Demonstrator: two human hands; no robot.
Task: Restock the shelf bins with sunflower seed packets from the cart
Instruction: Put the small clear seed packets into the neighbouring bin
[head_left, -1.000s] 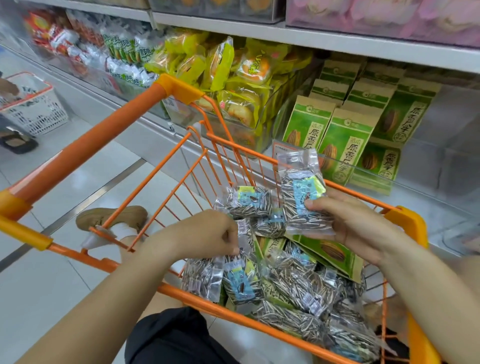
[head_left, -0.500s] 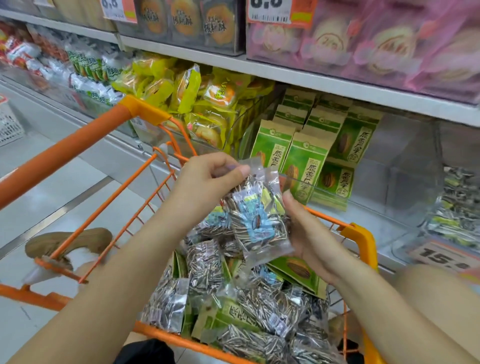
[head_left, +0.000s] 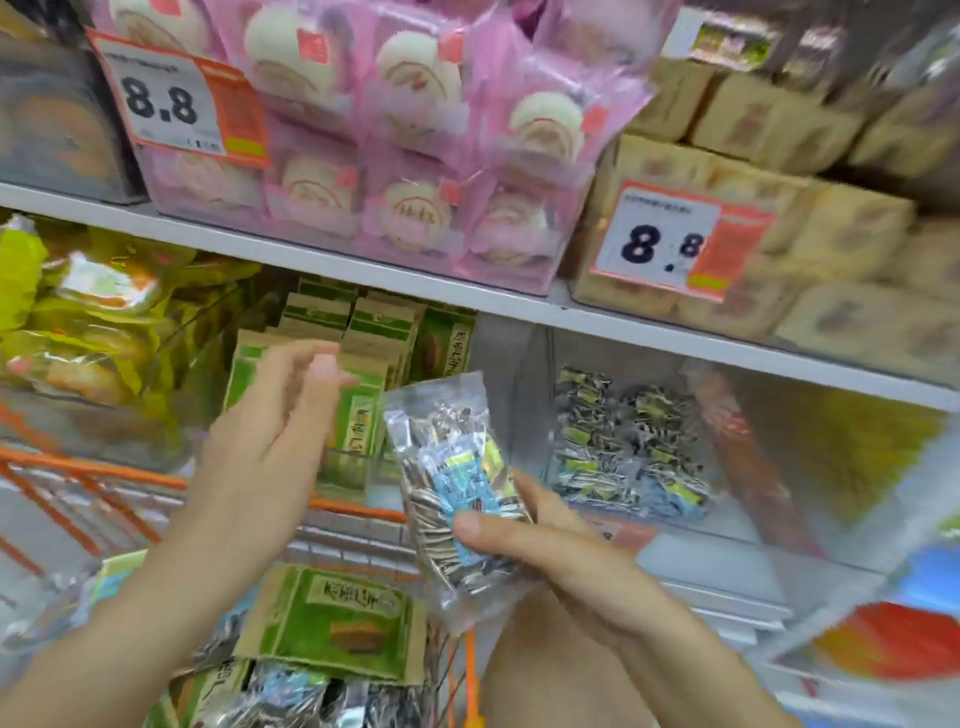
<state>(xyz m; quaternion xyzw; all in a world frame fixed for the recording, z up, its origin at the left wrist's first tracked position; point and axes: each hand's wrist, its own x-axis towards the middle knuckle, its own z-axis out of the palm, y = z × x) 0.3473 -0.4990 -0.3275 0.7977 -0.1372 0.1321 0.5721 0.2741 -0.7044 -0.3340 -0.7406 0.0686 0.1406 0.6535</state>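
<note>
gripping the clear seed packets (head_left: 457, 499) above the cart (head_left: 93, 467), right hand (head_left: 550, 566) pinches low; left hand (head_left: 270, 441) loose, empty. slippery film, low hold, packets could slide short of the matching bin (head_left: 623, 441).

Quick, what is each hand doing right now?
Left hand: open, fingers relaxed, holding nothing.
Right hand: gripping a clear plastic packet of striped sunflower seeds with a blue label.
</note>
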